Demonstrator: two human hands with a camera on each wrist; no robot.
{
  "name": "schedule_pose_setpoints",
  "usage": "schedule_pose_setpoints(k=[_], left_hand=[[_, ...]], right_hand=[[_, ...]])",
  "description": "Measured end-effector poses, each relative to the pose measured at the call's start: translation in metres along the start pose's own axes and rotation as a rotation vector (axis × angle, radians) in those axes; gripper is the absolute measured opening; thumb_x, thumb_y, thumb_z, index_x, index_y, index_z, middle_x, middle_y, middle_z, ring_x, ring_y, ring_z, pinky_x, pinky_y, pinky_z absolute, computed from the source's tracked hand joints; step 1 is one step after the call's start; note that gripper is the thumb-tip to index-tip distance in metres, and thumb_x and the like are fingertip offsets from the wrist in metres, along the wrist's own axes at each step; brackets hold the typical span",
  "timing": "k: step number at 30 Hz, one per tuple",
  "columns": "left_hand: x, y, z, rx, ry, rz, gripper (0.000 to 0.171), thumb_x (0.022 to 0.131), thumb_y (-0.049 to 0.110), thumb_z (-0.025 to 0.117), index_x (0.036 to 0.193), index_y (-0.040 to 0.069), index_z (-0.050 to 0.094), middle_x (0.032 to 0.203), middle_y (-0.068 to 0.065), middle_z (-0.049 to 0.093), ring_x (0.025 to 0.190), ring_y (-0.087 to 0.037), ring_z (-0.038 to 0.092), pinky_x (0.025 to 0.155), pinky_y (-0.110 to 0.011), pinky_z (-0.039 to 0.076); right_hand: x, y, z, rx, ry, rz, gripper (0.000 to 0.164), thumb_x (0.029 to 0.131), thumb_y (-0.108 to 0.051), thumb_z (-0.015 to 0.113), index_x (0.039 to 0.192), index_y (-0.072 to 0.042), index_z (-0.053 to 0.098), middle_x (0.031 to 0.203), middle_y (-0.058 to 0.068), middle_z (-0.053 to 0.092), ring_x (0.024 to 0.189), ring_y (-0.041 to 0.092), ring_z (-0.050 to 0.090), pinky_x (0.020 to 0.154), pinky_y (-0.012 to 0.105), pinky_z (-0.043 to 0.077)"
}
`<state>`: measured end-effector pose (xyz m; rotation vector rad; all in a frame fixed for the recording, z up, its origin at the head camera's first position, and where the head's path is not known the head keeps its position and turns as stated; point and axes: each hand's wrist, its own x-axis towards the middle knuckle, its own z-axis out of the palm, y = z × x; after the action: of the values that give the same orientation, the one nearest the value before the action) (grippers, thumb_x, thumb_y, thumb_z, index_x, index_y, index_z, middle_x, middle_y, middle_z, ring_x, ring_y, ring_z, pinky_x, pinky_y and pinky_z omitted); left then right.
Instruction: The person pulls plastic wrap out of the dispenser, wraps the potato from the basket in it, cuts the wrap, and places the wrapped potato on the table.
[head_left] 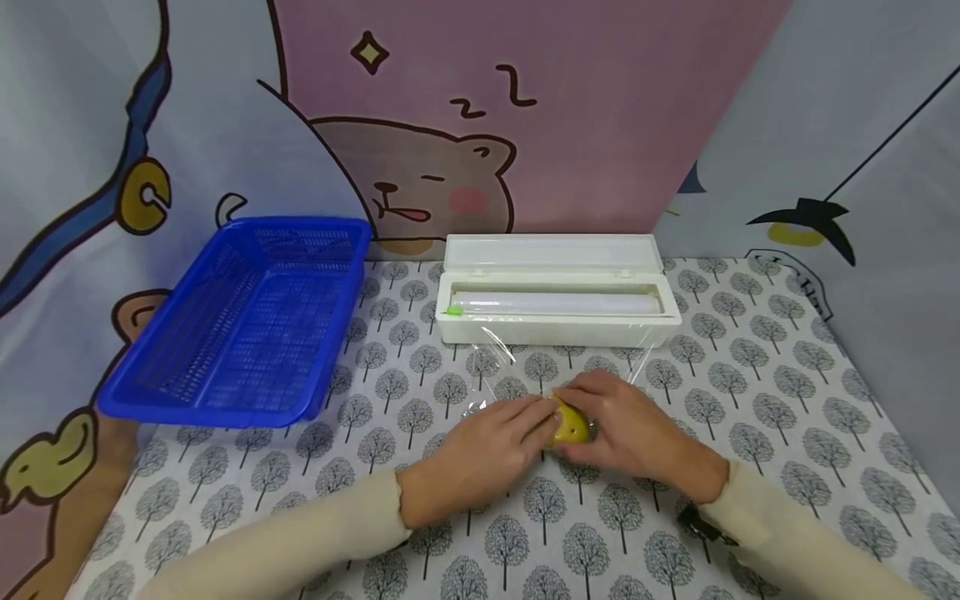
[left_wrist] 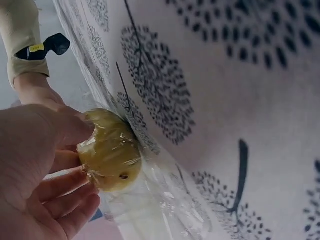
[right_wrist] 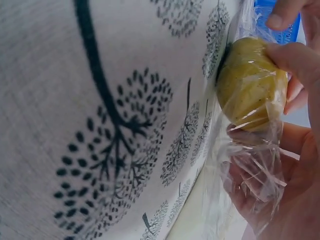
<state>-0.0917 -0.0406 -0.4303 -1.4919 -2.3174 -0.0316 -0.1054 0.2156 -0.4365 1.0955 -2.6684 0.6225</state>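
A rounded yellow fruit (head_left: 572, 423) with small specks sits on the cloth between both hands, clear cling film (right_wrist: 255, 165) wrapped over it. My left hand (head_left: 487, 450) holds it from the left, thumb and fingertips at its side. From the right, my right hand (head_left: 626, 421) grips it with the thumb on one side and fingers on the other. In the left wrist view the fruit (left_wrist: 112, 152) shows a dark spot under the wrinkled film. Film stretches from the hands toward the white dispenser box (head_left: 555, 333), whose roll (head_left: 555, 302) lies inside under a raised lid.
On the left stands a blue plastic basket (head_left: 322, 375) with perforated sides. A green slider (head_left: 454, 310) sits at the left end of the box's front edge. The table has a tree-print cloth (head_left: 585, 550), and a cartoon-printed curtain (head_left: 585, 125) hangs behind.
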Motion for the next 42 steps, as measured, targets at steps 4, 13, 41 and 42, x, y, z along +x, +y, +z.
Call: schedule_pose_setpoints(k=[4,13,41,42], left_hand=[[0.005,-0.007,0.002,-0.123,0.022,-0.065,0.047,0.109,0.025,0.073,0.147,-0.001,0.066,0.145,-0.017,0.067,0.131,-0.027,0.068,0.112,-0.034,0.053],[0.012,-0.023,0.006,-0.300,-0.076,-0.168,0.056,0.103,0.034,0.080,0.146,0.000,0.067,0.141,-0.015,0.071,0.128,-0.026,0.070,0.112,-0.034,0.053],[0.025,-0.044,0.012,-0.366,-0.163,-0.211,0.071,0.096,0.043,0.087,0.150,0.003,0.064,0.134,-0.008,0.066,0.115,-0.018,0.063,0.102,-0.027,0.055],[0.026,-0.046,0.012,-0.374,-0.160,-0.214,0.069,0.095,0.042,0.088,0.148,0.003,0.066,0.132,-0.008,0.067,0.113,-0.018,0.064,0.101,-0.027,0.055]], right_hand=[[0.000,0.003,0.001,-0.001,0.003,-0.005,0.071,0.082,-0.045,0.094,0.130,0.004,0.076,0.117,0.008,0.073,0.108,0.023,0.067,0.085,0.039,0.063],[0.003,0.002,-0.002,-0.057,-0.068,0.014,0.070,0.092,-0.054,0.085,0.136,0.000,0.074,0.126,0.008,0.071,0.115,0.025,0.065,0.086,0.041,0.063],[0.014,0.013,-0.005,-0.087,-0.117,0.004,0.060,0.099,-0.040,0.079,0.138,0.005,0.071,0.122,0.013,0.073,0.108,0.028,0.066,0.084,0.044,0.062],[0.015,0.014,-0.005,-0.080,-0.123,0.007,0.060,0.100,-0.040,0.079,0.138,0.005,0.071,0.122,0.013,0.072,0.108,0.028,0.066,0.085,0.044,0.062]])
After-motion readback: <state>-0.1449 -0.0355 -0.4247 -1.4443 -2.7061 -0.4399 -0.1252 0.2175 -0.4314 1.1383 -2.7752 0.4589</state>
